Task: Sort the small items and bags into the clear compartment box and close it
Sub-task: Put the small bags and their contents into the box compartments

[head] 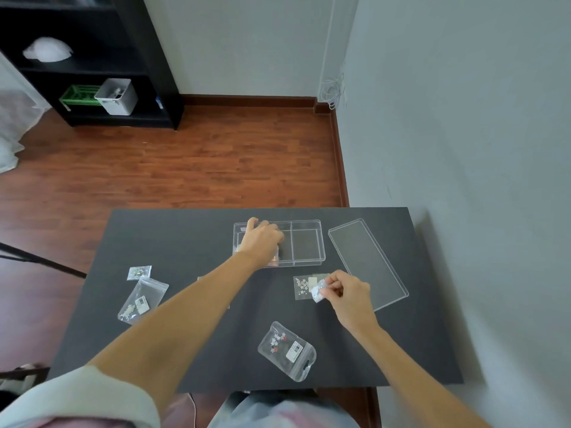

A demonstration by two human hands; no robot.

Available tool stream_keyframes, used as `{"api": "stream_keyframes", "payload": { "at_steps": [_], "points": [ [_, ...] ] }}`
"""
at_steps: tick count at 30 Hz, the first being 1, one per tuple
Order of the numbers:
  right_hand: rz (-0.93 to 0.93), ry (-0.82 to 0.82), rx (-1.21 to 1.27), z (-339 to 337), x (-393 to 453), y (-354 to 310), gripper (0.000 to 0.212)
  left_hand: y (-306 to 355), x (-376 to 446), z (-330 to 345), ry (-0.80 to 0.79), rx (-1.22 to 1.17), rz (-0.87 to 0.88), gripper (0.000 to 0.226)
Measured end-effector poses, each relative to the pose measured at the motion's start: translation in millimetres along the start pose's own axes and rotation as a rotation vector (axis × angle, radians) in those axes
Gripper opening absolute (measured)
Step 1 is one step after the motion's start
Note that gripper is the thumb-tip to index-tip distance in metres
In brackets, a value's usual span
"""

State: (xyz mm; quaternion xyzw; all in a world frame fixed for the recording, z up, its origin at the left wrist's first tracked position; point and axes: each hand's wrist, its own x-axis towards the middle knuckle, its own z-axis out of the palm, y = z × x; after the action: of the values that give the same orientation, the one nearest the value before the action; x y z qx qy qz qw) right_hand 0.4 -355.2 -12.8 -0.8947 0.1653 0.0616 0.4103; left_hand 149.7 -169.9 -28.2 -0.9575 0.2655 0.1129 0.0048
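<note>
The clear compartment box [306, 242] stands open at the far middle of the black table [197, 236]. My left hand [261, 239] reaches into its left compartment, fingers curled downward; what it holds is hidden. The box's clear lid [367, 261] lies flat to the right. My right hand [346, 291] pinches a small silvery packet [318, 292] just above the table. Under it lies a small flat bag of white flower pieces [302, 287]. A zip bag with red and white pieces [286, 350] lies near the front edge. Two more bags, a small one [139, 272] and a larger one [142, 301], lie at the left.
The table's right side stands close to a grey wall [463, 149]. Beyond the far edge is a wooden floor [185, 165] with a black shelf unit [92, 57] at the back left. A dark stand leg [40, 259] crosses at the left.
</note>
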Motion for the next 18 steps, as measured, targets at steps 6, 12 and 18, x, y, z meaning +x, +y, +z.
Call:
{"api": "stream_keyframes", "payload": {
  "at_steps": [6, 12, 18],
  "points": [
    [-0.143, -0.006, -0.039, -1.4, 23.3, -25.5, 0.006, -23.1, -50.2, -6.1, 0.312, -0.386, -0.140, 0.029],
    [-0.243, -0.038, -0.095, 5.6, 50.6, -60.6, 0.014, -60.1, -127.1, 11.9, 0.304, -0.489, -0.400, 0.026],
    [-0.296, -0.096, -0.200, 23.7, 78.1, -80.3, 0.020, -71.0, -191.7, 44.3, 0.153, -0.572, -0.644, 0.030]
  ]
}}
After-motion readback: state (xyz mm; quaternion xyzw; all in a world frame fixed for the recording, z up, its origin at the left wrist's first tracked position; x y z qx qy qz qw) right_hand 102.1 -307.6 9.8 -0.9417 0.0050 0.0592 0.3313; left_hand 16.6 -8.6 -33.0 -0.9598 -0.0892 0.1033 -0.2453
